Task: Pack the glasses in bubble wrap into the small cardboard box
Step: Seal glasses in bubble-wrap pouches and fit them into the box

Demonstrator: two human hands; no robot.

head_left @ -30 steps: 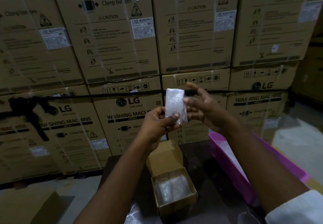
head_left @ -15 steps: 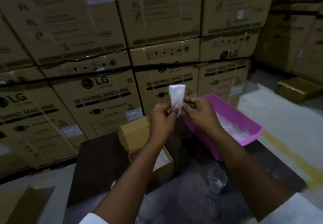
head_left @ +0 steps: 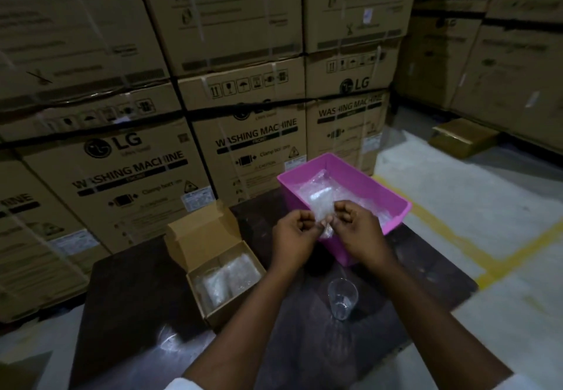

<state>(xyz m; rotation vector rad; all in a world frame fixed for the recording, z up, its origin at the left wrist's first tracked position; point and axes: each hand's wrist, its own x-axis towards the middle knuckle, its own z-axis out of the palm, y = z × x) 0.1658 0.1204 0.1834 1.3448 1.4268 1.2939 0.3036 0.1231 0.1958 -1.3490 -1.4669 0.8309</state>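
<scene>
Both hands hold up a small piece of bubble wrap (head_left: 320,204) above the dark table (head_left: 137,292). My left hand (head_left: 294,237) pinches its left lower edge, and my right hand (head_left: 356,231) pinches its right lower edge. A clear drinking glass (head_left: 341,298) stands upright on the table below my hands. To the left sits the small cardboard box (head_left: 213,313) with its lid up; two bubble-wrapped glasses (head_left: 228,280) lie inside it.
A pink plastic tub (head_left: 393,198) holding more bubble wrap stands at the table's far right edge. Stacked washing machine cartons (head_left: 128,161) form a wall behind the table. A flat carton (head_left: 463,137) lies on the grey floor with yellow lines at right.
The view has tilted downward. My hands have lowered the bubble wrap toward the pink tub, and both now pinch its lower edges.
</scene>
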